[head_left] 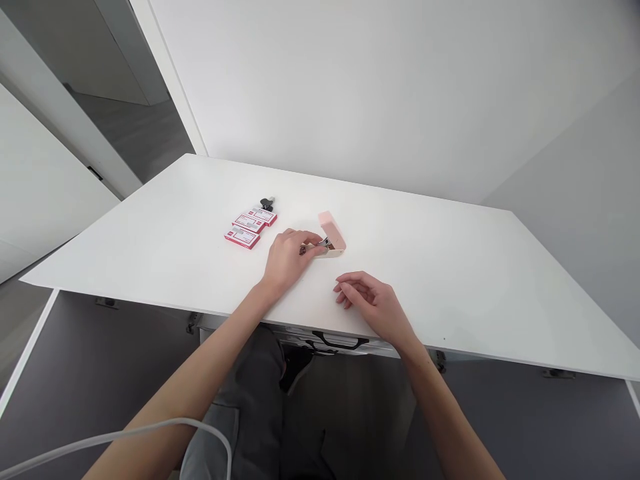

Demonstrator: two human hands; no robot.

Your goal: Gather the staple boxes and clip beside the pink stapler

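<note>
A pink stapler (333, 230) lies on the white table with its top swung up and its metal inner part showing. My left hand (290, 255) grips the stapler's low front end between thumb and fingers, which hide part of it. Beside that thumb, a small dark brown thing (303, 250) peeks out; its kind is unclear. My right hand (373, 303) rests near the table's front edge, just right of the stapler, fingers loosely curled and apart with nothing visible in them.
Three small red-and-white boxes (243, 237) lie left of the stapler, with black clip-like things (267, 204) behind them. A white wall rises at the back of the table (450, 267). Drawers with a black handle (340, 342) sit underneath, and a white cable (150, 427) crosses my left forearm.
</note>
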